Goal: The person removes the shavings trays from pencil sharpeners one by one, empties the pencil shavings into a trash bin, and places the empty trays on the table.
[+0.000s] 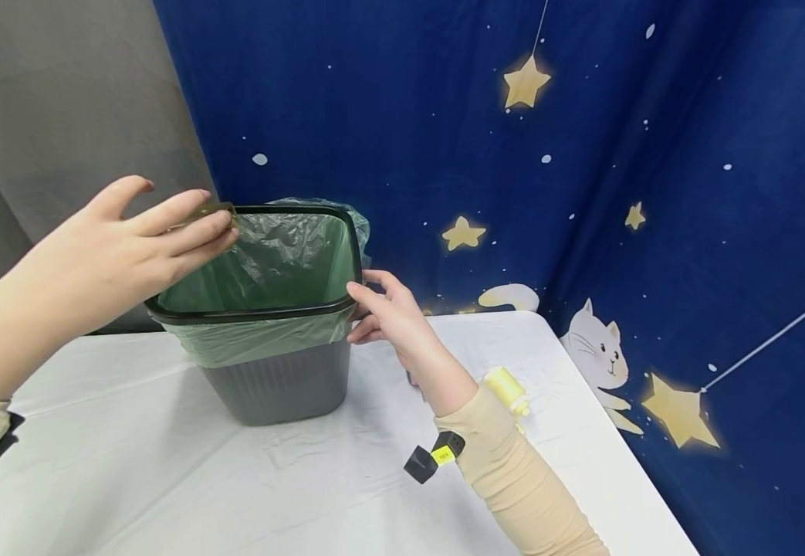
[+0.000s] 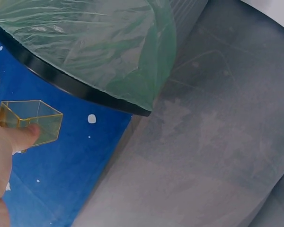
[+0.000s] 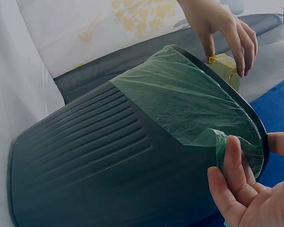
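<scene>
My left hand (image 1: pixel 134 247) is raised over the left side of the bin's opening. It pinches a small see-through yellow box (image 2: pixel 40 118) between thumb and fingers; in the head view the hand covers most of the box. Below stands a dark grey ribbed trash bin (image 1: pixel 277 386), upright on the table, with a black rim (image 1: pixel 263 313). A thin green trash bag (image 1: pixel 270 340) lines it and folds over the outside. At the bin's right side, my right hand (image 1: pixel 398 320) grips the rim, its thumb on the edge and its fingers outside against the bag (image 3: pixel 213 137).
A yellow bottle-like thing (image 1: pixel 506 390) lies on the white table (image 1: pixel 166 463), partly behind my right forearm. A small dark thing, mostly hidden, shows beside that forearm. Behind the table hangs a blue curtain (image 1: pixel 402 116) with stars, with grey cloth (image 1: pixel 82 93) at the left.
</scene>
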`<state>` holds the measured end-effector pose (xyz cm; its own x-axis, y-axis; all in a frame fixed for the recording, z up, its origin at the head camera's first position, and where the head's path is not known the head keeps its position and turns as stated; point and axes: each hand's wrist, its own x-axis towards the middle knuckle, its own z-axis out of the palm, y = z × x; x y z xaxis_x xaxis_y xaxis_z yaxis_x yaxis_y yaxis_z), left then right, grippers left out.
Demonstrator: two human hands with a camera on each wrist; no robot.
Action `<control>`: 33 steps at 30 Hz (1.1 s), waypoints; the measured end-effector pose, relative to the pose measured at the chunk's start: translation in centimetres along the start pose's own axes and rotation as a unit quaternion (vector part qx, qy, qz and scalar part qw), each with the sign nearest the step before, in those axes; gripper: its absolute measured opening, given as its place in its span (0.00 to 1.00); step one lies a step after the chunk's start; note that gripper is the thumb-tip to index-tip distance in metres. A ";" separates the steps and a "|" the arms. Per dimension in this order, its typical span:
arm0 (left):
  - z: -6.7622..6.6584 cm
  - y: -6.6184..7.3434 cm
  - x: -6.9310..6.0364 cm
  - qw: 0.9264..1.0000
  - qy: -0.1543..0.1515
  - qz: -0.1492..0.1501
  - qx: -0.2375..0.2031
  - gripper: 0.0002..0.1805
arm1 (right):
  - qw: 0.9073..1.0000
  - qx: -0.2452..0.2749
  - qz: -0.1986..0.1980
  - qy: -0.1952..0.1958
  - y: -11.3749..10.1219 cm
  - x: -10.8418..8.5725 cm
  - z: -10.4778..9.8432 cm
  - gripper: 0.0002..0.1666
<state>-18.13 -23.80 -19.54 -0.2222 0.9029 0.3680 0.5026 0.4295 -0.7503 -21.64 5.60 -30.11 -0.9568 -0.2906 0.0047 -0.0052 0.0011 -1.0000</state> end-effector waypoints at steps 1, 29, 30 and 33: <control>0.0 0.0 0.0 1.000 0.003 -0.001 0.003 0.31 | 1.000 0.000 -0.001 0.000 0.0 0.0 0.0 0.32; -0.4 0.2 -0.9 0.993 0.083 -0.081 -0.019 0.20 | 1.000 -0.001 -0.004 0.003 0.1 0.0 0.1 0.32; -0.4 0.3 -0.7 0.991 0.096 -0.086 -0.018 0.19 | 1.000 -0.002 -0.003 0.004 0.1 0.0 0.1 0.31; -0.6 0.4 -0.4 0.987 0.126 -0.102 -0.020 0.16 | 1.000 -0.001 -0.002 0.005 0.1 0.0 0.1 0.32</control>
<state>-17.36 -24.03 -19.71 -0.1104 0.7628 0.6372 0.5024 0.5960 -0.6264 -21.64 5.54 -30.19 -0.9599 -0.2802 0.0084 -0.0095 0.0025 -1.0000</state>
